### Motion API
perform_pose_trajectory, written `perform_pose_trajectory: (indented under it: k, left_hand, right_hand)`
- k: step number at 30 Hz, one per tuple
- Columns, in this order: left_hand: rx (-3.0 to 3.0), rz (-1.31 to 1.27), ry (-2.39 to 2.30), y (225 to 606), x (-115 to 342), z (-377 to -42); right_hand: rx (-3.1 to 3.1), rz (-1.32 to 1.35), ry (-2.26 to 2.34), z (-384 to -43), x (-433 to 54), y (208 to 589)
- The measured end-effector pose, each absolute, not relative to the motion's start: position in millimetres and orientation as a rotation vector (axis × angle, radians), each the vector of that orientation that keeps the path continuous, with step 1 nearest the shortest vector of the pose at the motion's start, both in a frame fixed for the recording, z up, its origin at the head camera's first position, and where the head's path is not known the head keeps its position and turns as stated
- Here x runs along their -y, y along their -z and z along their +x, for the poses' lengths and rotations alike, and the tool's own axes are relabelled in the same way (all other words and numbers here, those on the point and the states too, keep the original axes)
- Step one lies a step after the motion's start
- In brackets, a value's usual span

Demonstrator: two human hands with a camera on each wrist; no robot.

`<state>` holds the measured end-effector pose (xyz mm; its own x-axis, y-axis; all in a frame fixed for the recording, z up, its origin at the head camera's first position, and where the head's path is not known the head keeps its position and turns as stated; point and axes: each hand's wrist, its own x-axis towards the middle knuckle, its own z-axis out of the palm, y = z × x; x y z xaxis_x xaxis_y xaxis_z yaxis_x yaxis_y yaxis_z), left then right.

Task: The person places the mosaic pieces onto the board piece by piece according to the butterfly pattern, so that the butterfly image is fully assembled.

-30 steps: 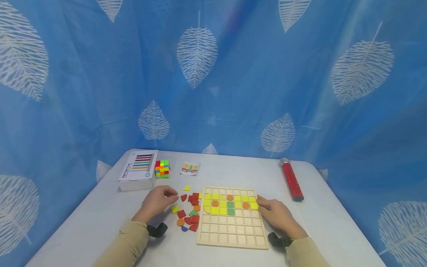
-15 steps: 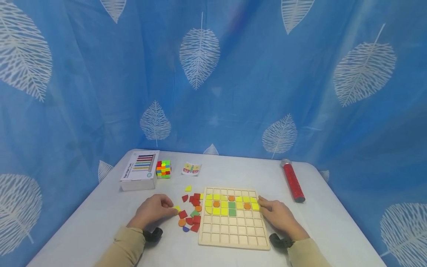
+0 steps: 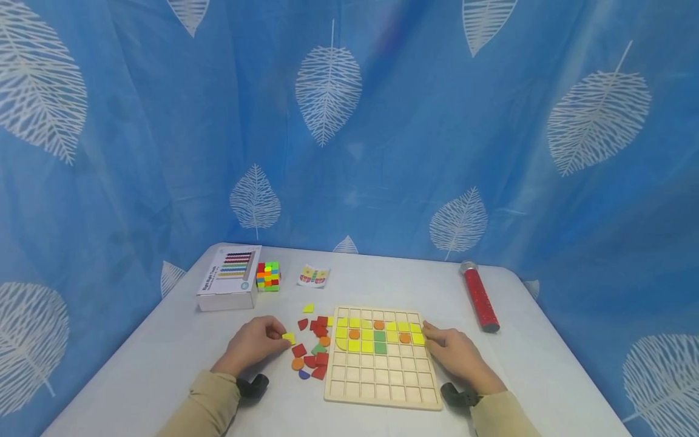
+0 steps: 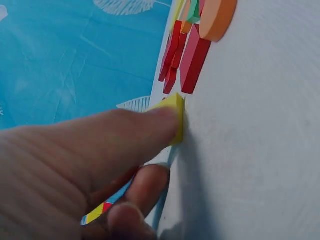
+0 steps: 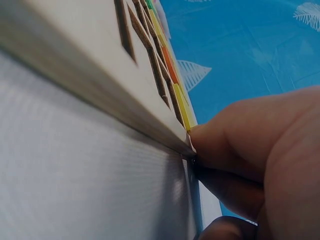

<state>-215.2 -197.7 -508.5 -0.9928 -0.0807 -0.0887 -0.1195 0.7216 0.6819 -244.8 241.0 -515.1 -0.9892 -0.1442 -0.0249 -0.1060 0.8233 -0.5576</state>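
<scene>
My left hand [image 3: 255, 343] pinches a yellow tile [image 3: 289, 338] at the left side of the loose pile. In the left wrist view the thumb lies against this yellow tile [image 4: 178, 120], which stands tilted near the tabletop; the fingertip behind it is hidden. A wooden grid board [image 3: 382, 382] lies flat to the right, with yellow, orange and green tiles set in its upper rows. My right hand [image 3: 459, 355] grips the board's right edge. Seen from the right wrist, the thumb touches the edge of the board [image 5: 150, 112], with the other fingers curled lower down.
Loose red tiles [image 3: 322, 359], orange discs [image 3: 297, 363] and a blue half-disc [image 3: 304, 375] lie left of the board. Behind them are a pattern card [image 3: 313, 277], a puzzle cube [image 3: 268, 277] and a white box [image 3: 226, 300]. A red tube [image 3: 480, 300] lies far right.
My left hand has come down toward the near side and taken hold of the yellow tile, which now shows tilted at the fingertips. The right hand stays at the board's edge.
</scene>
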Motion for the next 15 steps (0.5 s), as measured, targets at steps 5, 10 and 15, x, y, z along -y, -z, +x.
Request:
perform_pose_trajectory:
  k: [5,10,15]
  left_hand:
    - [-2.848,-0.189,-1.229,509.0,196.4,-215.0]
    - [-2.822,-0.209,-1.318,508.5,195.1,-216.1]
    - [-2.808,-0.189,-1.414,511.1,194.3,-217.8]
  right_hand:
    - [-2.937,-0.197,0.887,-244.9,-240.7,515.4]
    - [-2.941,-0.197,0.885,-244.6,-240.4,514.6]
    - [-2.938,-0.19,0.877,-243.6,-240.0,514.3]
